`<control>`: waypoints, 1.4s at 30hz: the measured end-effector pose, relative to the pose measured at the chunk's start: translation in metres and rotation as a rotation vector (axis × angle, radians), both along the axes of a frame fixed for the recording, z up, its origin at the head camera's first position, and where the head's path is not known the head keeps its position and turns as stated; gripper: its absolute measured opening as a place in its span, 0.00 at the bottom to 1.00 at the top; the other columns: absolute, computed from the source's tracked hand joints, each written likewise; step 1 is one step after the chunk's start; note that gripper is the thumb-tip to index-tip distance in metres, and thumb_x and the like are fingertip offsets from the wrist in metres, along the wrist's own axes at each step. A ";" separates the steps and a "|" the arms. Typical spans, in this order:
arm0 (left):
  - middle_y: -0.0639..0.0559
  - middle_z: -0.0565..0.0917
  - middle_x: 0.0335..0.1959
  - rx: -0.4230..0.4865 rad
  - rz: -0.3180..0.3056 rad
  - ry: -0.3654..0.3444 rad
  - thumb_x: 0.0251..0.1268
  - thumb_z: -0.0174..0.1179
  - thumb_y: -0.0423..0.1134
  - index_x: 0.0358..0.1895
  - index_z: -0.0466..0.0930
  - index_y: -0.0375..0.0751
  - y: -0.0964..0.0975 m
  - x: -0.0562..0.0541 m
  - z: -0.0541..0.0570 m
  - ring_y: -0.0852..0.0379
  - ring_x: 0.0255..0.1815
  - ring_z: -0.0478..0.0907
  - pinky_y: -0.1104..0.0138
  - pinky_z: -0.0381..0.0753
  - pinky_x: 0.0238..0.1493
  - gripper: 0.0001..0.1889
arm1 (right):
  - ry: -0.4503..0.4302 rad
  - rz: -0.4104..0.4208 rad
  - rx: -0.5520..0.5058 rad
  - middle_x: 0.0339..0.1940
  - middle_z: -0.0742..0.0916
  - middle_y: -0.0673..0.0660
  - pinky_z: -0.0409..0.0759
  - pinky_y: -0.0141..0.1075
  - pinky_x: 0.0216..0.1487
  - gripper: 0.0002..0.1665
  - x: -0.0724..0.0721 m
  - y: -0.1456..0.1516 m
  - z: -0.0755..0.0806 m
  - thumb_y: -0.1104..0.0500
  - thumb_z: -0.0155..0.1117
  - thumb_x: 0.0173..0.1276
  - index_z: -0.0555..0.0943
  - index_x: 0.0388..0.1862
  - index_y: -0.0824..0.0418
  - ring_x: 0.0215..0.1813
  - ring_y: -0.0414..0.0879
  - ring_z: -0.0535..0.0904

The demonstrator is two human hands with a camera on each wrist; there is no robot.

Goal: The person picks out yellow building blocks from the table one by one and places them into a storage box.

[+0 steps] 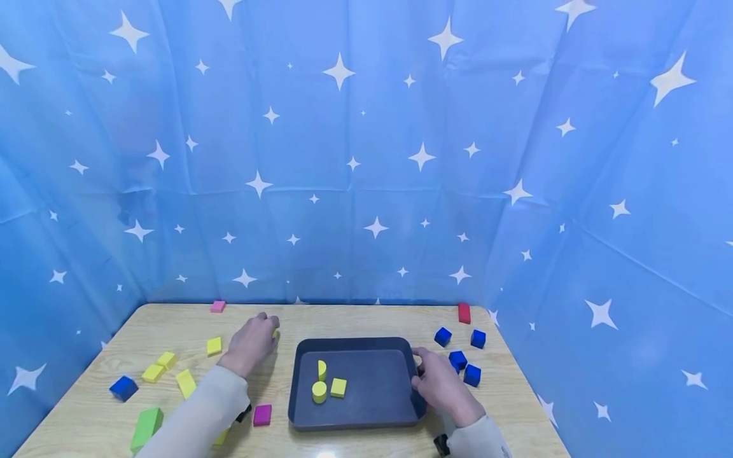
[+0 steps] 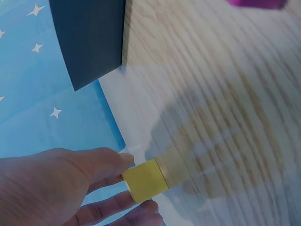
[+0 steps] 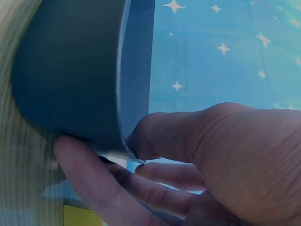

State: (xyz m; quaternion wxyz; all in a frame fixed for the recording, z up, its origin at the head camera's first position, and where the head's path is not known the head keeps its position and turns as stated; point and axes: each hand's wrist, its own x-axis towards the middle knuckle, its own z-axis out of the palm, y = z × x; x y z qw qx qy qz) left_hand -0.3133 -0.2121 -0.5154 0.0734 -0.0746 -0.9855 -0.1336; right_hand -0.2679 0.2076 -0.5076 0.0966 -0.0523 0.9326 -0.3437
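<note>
My left hand (image 1: 252, 343) is beyond the tray's left side, low over the table. Its thumb and fingers pinch a small yellow block (image 2: 145, 180), mostly hidden by the hand in the head view. A dark grey tray (image 1: 378, 413) lies at the front middle. Inside it, toward the left, are a yellow half-round block (image 1: 322, 370), a yellow cylinder (image 1: 319, 392) and a yellow square block (image 1: 338, 388). My right hand (image 1: 443, 385) grips the tray's right rim, the thumb (image 3: 164, 136) over the inner side and the fingers outside.
Left on the wooden table (image 1: 355, 321) lie several yellow blocks (image 1: 214, 346), a blue block (image 1: 123, 388), a green block (image 1: 147, 428), a magenta block (image 1: 262, 415) and a pink block (image 1: 217, 306). At right are several blue cubes (image 1: 472, 375) and a red block (image 1: 464, 313). A starry curtain (image 1: 366, 159) hangs behind.
</note>
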 end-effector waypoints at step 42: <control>0.34 0.89 0.46 0.022 -0.018 -0.010 0.71 0.75 0.23 0.56 0.91 0.29 0.002 0.012 0.001 0.43 0.45 0.90 0.50 0.97 0.48 0.13 | 0.016 0.006 0.005 0.52 0.93 0.66 0.90 0.41 0.27 0.37 0.002 -0.001 -0.001 0.71 0.72 0.81 0.75 0.86 0.69 0.31 0.47 0.88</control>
